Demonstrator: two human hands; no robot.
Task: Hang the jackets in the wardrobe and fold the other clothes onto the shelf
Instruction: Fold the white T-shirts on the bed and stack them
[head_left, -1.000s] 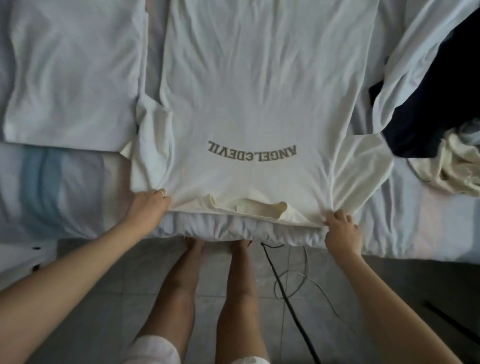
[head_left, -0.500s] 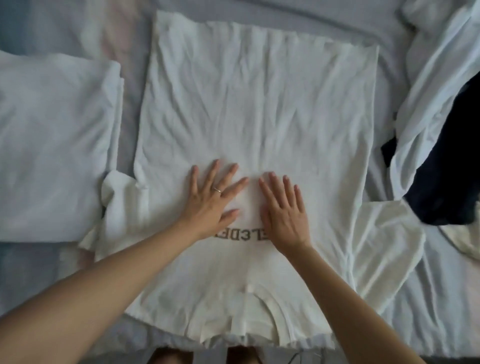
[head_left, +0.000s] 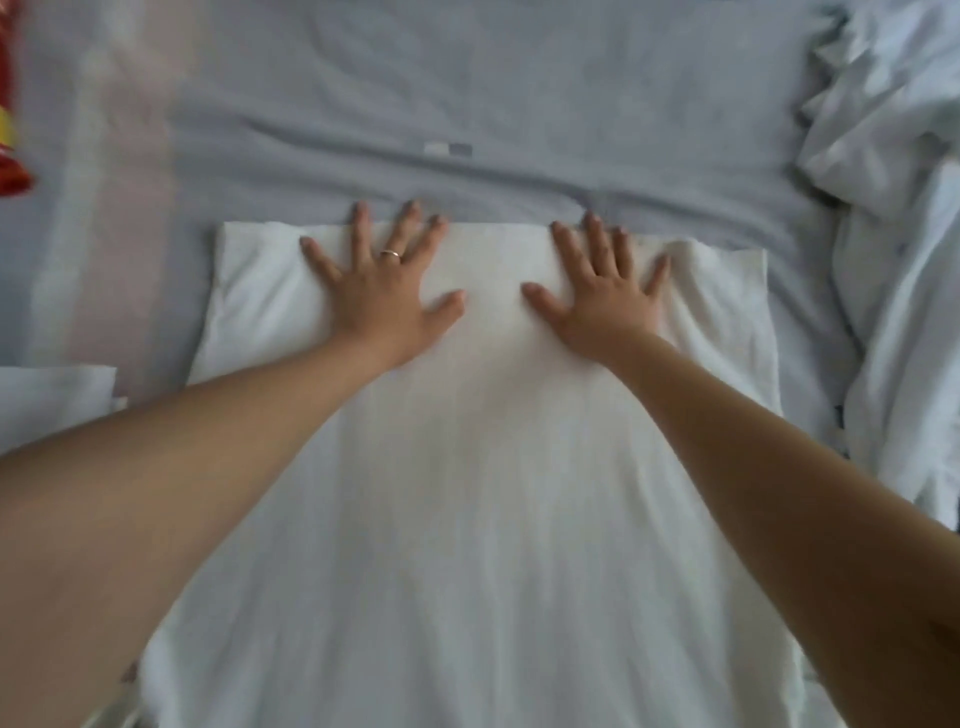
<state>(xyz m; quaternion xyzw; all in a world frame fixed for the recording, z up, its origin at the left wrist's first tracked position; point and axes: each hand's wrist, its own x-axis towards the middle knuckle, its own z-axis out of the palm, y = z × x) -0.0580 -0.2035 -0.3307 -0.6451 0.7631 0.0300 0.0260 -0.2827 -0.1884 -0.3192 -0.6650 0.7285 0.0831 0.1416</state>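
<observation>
Head view: left hand, right hand flat on shirt.

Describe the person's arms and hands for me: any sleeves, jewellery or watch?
The left hand wears a thin metal ring on one finger. The right hand shows no ring. Both arms are bare as far as the frame shows, with no sleeves, watch or bracelet in view.
</observation>
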